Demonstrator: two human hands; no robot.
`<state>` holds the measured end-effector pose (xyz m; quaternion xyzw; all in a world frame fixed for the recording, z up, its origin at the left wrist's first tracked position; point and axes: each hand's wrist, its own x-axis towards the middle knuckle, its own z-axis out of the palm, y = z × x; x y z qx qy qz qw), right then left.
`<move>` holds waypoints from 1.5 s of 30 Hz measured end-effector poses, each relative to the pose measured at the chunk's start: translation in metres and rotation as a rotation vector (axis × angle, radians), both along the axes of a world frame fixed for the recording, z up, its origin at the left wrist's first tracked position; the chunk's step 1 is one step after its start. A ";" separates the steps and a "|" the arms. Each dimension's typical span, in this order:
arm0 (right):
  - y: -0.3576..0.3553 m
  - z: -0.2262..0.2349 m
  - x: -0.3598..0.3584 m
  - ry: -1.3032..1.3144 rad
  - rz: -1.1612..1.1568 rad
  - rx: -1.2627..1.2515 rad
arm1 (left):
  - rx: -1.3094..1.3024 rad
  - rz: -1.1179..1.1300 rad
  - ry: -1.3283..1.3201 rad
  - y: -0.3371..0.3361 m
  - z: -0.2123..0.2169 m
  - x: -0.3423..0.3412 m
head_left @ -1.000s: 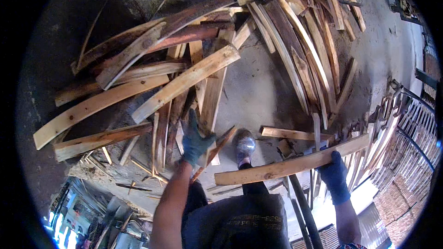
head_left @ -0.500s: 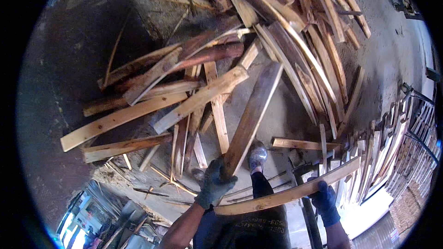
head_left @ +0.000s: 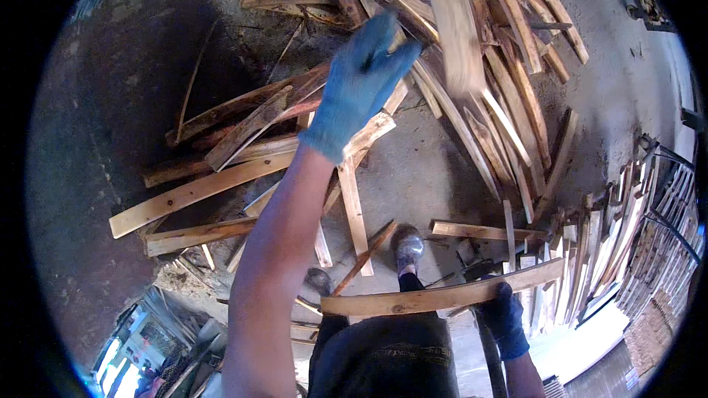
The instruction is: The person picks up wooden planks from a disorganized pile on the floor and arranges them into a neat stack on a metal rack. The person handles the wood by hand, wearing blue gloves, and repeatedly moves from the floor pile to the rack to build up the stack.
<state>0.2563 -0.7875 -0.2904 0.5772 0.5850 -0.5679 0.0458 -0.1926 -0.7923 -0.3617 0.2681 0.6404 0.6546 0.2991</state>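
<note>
**Gloved hands at work over a heap of timber offcuts**

Nearest the camera, at about 5 o'clock, the right hand (head_left: 507, 317) in a dark glove has its grip clamped on a curved wooden slat (head_left: 442, 296), which runs level across the lower frame from just above the person's dark clothing toward 3 o'clock; the hand holds it near its right end. A grey shoe (head_left: 408, 248) stands on the concrete floor (head_left: 435, 177) just above the slat. Farther out, the bare left forearm rises toward 12 o'clock, ending in the left hand (head_left: 361, 81) in a light blue glove, fingers spread apart and holding nothing. Just beside its fingertips, at 1 o'clock, a pale board (head_left: 455, 22) shows blurred, apart from the glove. Beyond lies the pile of planks (head_left: 243, 147), fanned from 9 to 2 o'clock.
</note>
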 end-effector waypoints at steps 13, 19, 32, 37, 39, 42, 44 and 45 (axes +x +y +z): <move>-0.034 -0.038 0.039 -0.140 -0.210 -0.266 | -1.217 -0.341 0.957 -0.188 -0.146 0.058; -0.021 -0.018 0.017 0.009 -0.472 -0.521 | -0.714 -0.437 0.832 -0.100 0.004 0.039; 0.003 -0.066 -0.091 0.419 -0.267 -0.588 | -0.657 -0.877 -0.185 -0.168 0.033 0.167; -0.088 -0.158 -0.150 0.486 -0.465 -0.976 | -1.275 -0.195 -0.733 -0.281 0.032 0.205; -0.121 -0.197 -0.169 0.125 0.096 -0.291 | -1.190 0.011 -0.777 -0.313 0.040 0.204; -0.162 -0.248 -0.205 0.159 0.247 0.156 | -1.144 0.208 -0.797 -0.351 0.046 0.199; -0.178 -0.270 -0.219 0.040 0.316 0.190 | -1.166 0.252 -0.763 -0.368 0.040 0.200; -0.182 -0.277 -0.221 -0.017 0.403 0.112 | -1.103 0.276 -0.708 -0.374 0.035 0.199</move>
